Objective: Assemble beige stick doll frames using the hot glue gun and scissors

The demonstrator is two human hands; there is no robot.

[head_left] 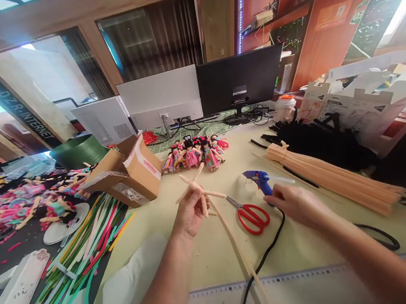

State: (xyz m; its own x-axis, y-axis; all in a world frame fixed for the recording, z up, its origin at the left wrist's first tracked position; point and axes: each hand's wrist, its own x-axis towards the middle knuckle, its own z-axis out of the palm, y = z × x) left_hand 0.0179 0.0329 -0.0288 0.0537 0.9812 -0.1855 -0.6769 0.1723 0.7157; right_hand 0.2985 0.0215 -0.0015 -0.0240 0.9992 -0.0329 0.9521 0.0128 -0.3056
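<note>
Between the fingers of my left hand (191, 213) is a beige figure of twisted pipe cleaners (197, 188), its limbs spread out in several directions. A long pale strip (237, 246) runs from near the figure toward the front edge. My right hand (296, 203) is closed on the handle end of a blue glue gun (258, 177), whose nozzle points left and whose black cord (270, 247) trails toward the front. Red-handled scissors (253, 218) lie between the two hands, blades toward the figure.
Finished dolls (191, 154) stand behind an open cardboard box (141, 172). Colourful pipe cleaners (83, 235) lie left, a beige bundle (334, 178) and black ones (320, 140) right. A ruler (310, 273) crosses the front; monitors (240, 81) stand behind.
</note>
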